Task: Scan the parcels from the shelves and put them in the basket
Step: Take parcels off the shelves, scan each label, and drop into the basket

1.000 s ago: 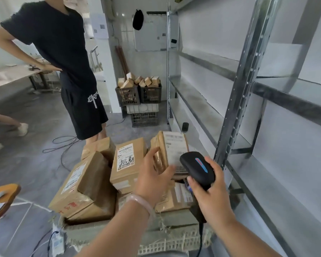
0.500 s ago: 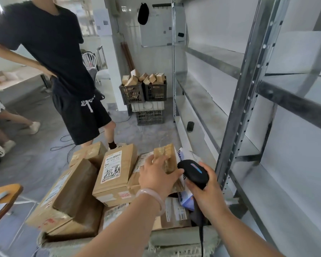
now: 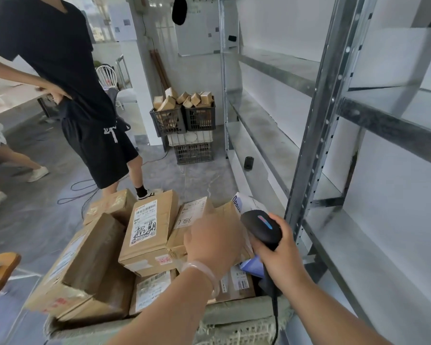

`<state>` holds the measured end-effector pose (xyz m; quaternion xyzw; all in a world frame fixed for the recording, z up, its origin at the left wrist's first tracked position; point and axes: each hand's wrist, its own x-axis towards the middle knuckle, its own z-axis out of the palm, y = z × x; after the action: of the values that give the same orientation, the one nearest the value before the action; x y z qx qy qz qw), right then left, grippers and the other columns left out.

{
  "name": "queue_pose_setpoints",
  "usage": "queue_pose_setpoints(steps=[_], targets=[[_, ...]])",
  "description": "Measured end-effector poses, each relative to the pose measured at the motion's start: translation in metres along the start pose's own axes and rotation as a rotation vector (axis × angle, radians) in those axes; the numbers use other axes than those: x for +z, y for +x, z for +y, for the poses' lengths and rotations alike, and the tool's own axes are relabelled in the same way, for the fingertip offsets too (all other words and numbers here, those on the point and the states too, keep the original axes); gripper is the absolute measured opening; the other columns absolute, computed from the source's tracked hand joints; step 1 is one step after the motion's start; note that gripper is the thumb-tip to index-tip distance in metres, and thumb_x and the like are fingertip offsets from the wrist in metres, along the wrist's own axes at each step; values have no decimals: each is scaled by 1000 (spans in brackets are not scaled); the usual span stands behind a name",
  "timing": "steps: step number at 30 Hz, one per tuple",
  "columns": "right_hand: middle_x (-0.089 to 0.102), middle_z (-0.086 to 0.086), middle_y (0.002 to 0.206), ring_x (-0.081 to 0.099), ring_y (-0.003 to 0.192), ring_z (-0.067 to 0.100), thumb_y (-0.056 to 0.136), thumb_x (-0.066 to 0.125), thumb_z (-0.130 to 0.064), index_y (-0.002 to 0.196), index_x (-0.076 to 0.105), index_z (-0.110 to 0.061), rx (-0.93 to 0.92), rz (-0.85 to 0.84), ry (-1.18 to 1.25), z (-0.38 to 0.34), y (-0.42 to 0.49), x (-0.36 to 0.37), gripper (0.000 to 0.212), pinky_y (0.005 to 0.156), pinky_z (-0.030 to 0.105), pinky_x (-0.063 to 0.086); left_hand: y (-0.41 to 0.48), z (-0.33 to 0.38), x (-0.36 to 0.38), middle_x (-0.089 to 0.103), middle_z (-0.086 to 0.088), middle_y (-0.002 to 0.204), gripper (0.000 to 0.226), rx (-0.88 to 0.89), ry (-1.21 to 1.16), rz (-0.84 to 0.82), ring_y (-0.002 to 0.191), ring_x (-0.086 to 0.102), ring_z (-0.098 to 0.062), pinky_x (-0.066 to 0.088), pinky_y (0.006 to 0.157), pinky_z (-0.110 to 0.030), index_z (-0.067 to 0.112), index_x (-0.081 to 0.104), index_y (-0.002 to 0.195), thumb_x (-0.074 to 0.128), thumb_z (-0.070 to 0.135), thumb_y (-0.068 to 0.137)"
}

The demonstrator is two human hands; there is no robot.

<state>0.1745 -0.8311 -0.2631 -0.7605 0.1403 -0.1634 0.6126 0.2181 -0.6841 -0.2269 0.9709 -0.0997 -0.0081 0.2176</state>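
Over the basket (image 3: 234, 317), in the head view, where does the person's left hand (image 3: 214, 242) lie?
— It rests on a cardboard parcel (image 3: 225, 211) at the right of the heap, with the back of the hand toward the camera. Its fingers are hidden, so whether they clasp the parcel cannot be told.

And the right hand (image 3: 283, 257)?
— It is curled tight round the handle of a black barcode scanner (image 3: 260, 226), just beside the left hand. The scanner's cable (image 3: 275, 319) hangs down past the basket's rim.

What else lies in the basket?
— A large box (image 3: 85, 265) is at the left and a labelled parcel (image 3: 148, 235) leans in the middle. A white-and-blue bag (image 3: 246, 204) sits just behind the scanner.

And around it?
— Metal shelving (image 3: 314, 135) stands at the right and a bystander in black (image 3: 67, 83) at the left. Black crates (image 3: 182, 118) heaped with small parcels stand by the far wall.
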Motion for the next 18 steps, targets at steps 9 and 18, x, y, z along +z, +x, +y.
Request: queue_pose_setpoints(steps=[9, 18], targets=[[56, -15, 124, 57, 111, 4, 80, 77, -13, 122, 41, -51, -39, 187, 8, -9, -50, -24, 67, 84, 7, 41, -23, 1, -3, 29, 8, 158, 62, 227, 98, -11, 149, 13, -18, 4, 122, -45, 46, 28, 150, 46, 58, 92], [57, -17, 121, 58, 104, -4, 80, 76, -7, 127, 41, -41, -34, 499, -26, -23, -154, -9, 69, 79, 3, 43, -84, -21, -14, 20, 12, 161, 66, 497, 67, -121, 151, 4, -17, -9, 122, -47, 46, 21, 152, 45, 62, 93]])
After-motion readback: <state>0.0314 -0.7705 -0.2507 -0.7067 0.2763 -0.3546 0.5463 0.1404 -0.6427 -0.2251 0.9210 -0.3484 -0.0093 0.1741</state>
